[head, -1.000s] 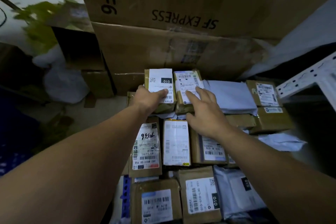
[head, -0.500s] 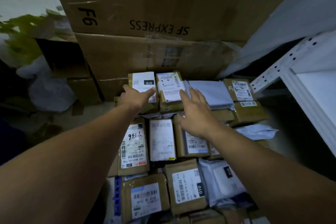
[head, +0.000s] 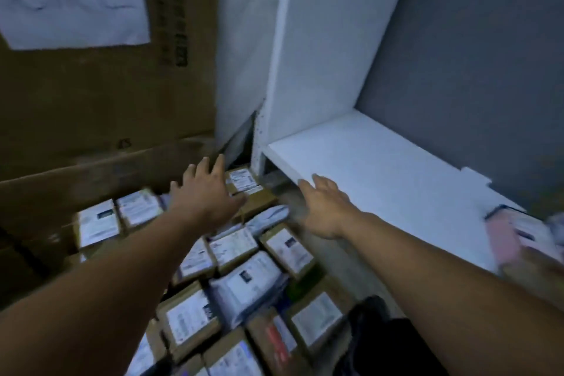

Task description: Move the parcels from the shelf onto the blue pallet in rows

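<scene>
Labelled parcels (head: 189,317) are laid in rows under both forearms. Above them, the left hand (head: 207,195) and right hand (head: 326,208) are held with fingers (head: 218,163) spread apart, and nothing is gripped. The white shelf (head: 381,168) is seen just beyond the right hand.

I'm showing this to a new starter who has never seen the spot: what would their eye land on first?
The person's left hand and right hand reach forward at centre, both spread open and holding nothing. Under them, at lower centre, lie rows of labelled brown parcels. At right a white shelf board stands out pale in the dim light, and a big cardboard box fills the left.
</scene>
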